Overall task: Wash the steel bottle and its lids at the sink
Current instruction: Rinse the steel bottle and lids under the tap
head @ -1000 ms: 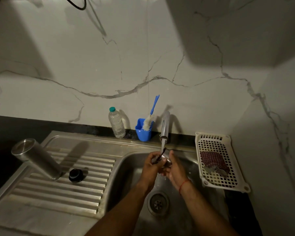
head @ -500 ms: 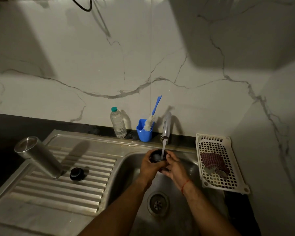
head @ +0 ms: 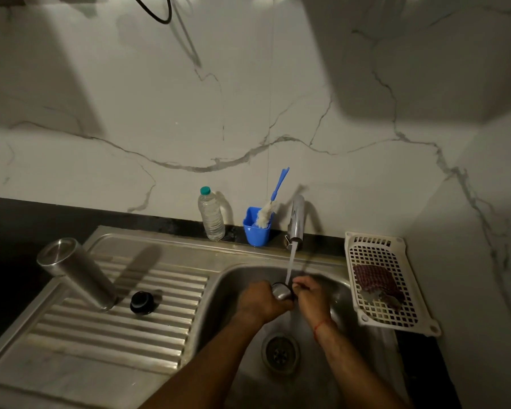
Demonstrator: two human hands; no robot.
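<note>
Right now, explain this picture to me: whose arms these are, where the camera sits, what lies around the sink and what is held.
There is no machine here: a person washes up with bare hands. The one picture comes from a camera worn on the head, looking down over the arms. The left hand grips a steel lid under water running from the tap, and the right hand holds the lid's other edge. Both are over the sink. On the drainboard to the left stand the steel bottle and a black lid. Behind, by the wall, are a plastic bottle and a blue cup with a brush. On the right a white basket holds a cloth.
</note>
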